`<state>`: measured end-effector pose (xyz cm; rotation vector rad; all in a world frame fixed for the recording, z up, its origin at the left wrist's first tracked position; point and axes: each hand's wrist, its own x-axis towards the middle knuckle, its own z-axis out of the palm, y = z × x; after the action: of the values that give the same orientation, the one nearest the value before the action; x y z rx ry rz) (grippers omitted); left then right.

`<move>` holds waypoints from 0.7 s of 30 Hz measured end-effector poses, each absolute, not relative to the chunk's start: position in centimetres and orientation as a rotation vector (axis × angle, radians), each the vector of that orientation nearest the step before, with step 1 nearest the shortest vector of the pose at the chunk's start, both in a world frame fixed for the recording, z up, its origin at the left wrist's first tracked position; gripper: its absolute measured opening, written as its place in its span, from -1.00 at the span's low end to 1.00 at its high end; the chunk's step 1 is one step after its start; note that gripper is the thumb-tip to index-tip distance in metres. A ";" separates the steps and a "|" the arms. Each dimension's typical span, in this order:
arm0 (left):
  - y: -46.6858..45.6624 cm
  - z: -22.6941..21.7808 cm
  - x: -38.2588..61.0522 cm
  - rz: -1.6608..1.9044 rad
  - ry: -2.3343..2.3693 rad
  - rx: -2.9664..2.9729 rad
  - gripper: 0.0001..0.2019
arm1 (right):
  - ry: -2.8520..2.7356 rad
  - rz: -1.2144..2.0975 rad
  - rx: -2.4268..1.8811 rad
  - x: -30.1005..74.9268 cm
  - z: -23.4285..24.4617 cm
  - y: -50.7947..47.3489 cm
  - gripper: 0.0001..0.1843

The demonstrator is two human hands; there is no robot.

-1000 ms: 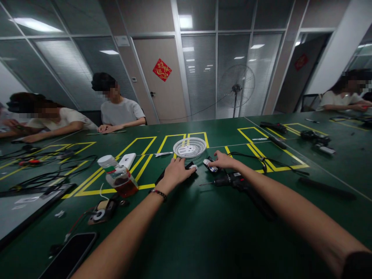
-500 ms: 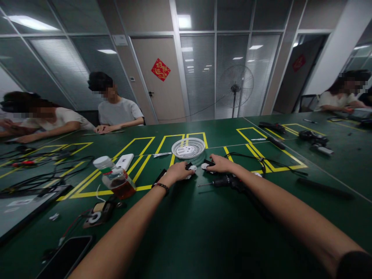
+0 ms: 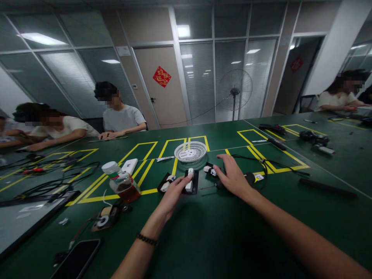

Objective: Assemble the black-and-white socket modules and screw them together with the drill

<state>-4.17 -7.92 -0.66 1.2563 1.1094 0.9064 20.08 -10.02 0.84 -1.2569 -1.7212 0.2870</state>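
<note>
My left hand point(image 3: 173, 193) reaches over the table with its digits against a small black piece with a white block point(image 3: 190, 184) on it, closed on its left edge; its other fingers are partly hidden. Just left of that hand lies a similar black-and-white piece point(image 3: 165, 184). My right hand point(image 3: 234, 176) is open, fingers apart, its thumb close by or touching another black-and-white piece point(image 3: 209, 169). Beneath the right hand is a dark screwdriver-like tool point(image 3: 219, 185), its thin metal shaft pointing left and its body mostly covered.
Beyond my hands stands a white plastic basket point(image 3: 190, 152). To the left are a bottle of brown liquid point(image 3: 125, 186), a white box-like device point(image 3: 130, 166), a wired component point(image 3: 104, 217) and a phone point(image 3: 78, 257). Cables point(image 3: 270, 164) and a black rod point(image 3: 327, 188) lie right. Other people sit around.
My left hand has shifted down slightly and lets both pieces beside it show. My right hand has drawn right and spread its fingers, leaving its piece on the table. The view has shifted slightly.
</note>
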 end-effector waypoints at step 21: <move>-15.0 -3.9 -1.1 0.865 0.902 0.937 -0.52 | -1.088 1.455 -0.893 15.1 -5.2 -16.3 -0.51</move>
<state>-1.13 -15.04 -3.87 0.9374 0.9021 0.8650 15.07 -16.34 -5.22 -0.8930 -1.0879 1.4551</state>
